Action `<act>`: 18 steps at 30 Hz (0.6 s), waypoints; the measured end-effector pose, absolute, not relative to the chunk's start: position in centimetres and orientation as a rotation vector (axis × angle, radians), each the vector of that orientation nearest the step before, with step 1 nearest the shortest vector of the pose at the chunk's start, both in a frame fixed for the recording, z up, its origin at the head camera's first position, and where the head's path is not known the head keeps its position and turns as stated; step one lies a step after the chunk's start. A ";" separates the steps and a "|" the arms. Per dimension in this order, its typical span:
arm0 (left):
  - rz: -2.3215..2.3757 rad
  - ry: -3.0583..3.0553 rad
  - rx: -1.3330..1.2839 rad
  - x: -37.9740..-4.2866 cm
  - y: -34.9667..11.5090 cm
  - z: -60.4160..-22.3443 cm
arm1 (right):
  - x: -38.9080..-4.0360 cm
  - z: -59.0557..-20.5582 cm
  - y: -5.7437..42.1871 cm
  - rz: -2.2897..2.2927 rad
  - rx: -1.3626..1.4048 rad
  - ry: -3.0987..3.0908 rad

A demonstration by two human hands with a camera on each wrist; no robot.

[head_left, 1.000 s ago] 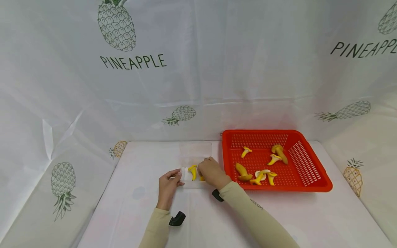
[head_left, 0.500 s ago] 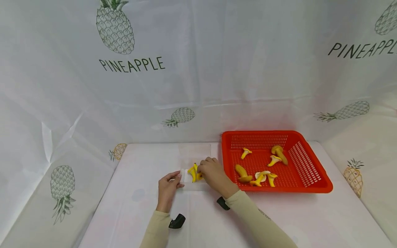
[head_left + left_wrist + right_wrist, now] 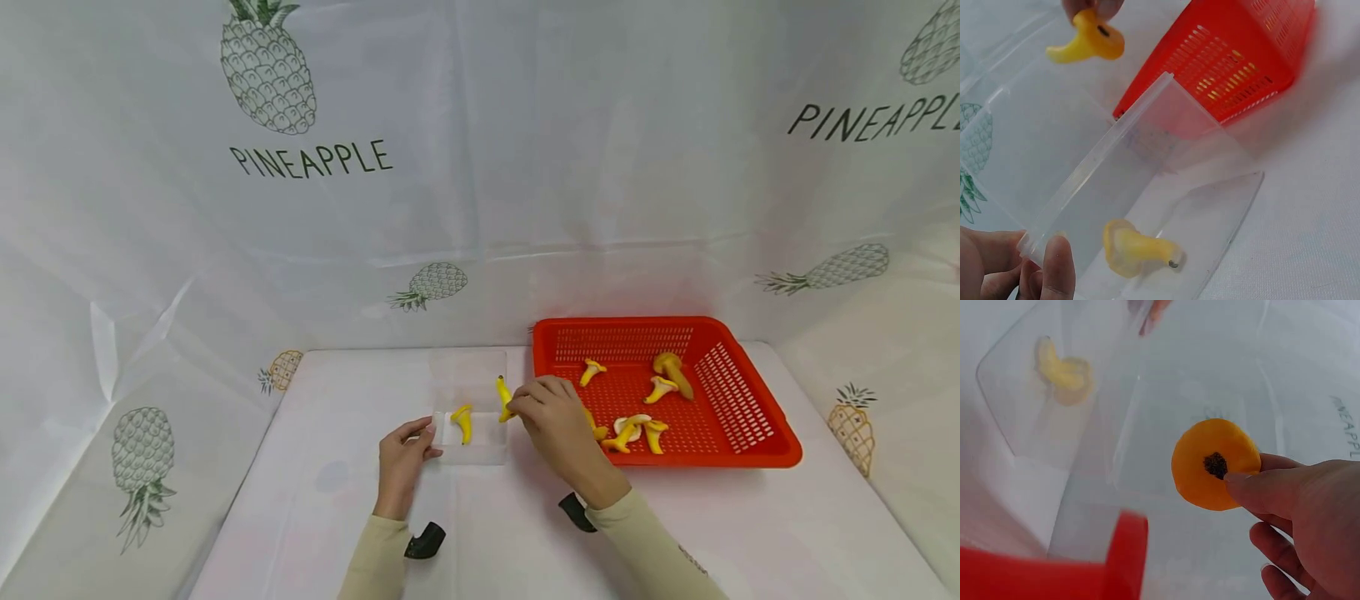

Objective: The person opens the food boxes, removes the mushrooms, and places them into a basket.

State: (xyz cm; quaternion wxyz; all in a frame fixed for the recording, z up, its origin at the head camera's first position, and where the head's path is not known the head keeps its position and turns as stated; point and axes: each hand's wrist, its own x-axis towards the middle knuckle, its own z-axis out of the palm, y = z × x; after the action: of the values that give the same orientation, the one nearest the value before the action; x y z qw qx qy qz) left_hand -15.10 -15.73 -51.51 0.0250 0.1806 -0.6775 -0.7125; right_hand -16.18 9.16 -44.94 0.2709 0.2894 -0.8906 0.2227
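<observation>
A clear plastic box [image 3: 487, 432] with its lid [image 3: 468, 367] folded back lies on the table. My left hand [image 3: 402, 465] holds the box's left edge between thumb and fingers. Inside lies one yellow mushroom, chanterelle-like [image 3: 463, 425], seen through the wall in the left wrist view. My right hand [image 3: 558, 429] pinches another yellow mushroom [image 3: 504, 398] near the box's right edge, above the table. In the right wrist view its round orange cap [image 3: 1191, 469] faces the camera, with a dark patch in the middle under the thumb tip.
To the right stands a red perforated basket [image 3: 780, 446] holding several yellow and brownish mushrooms, among them a large brown one [image 3: 672, 373]. Part of its contents is hidden behind my right hand. A white pineapple-print sheet [image 3: 480, 208] hangs behind the table.
My right hand has moved right, from over the box to its right edge, carrying a pinched mushroom. The other mushroom stays in the box. My left hand keeps its hold on the box.
</observation>
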 end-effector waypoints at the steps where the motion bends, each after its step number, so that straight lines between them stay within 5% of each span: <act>1: -2.199 -2.098 0.560 -15.1 -15.7 -51.5 | -16.1 -44.8 9.6 0.605 0.769 -2.396; 18: -2.162 -2.130 0.578 -15.0 -15.6 -51.6 | -15.7 -45.0 16.8 0.642 0.611 -2.335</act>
State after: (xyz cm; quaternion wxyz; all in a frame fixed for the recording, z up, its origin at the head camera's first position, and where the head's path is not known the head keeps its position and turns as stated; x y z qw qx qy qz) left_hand -14.95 -15.62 -51.56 0.0261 0.1871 -0.6891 -0.6996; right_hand -15.71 16.79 -45.02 0.3167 0.2320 -0.8868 0.2439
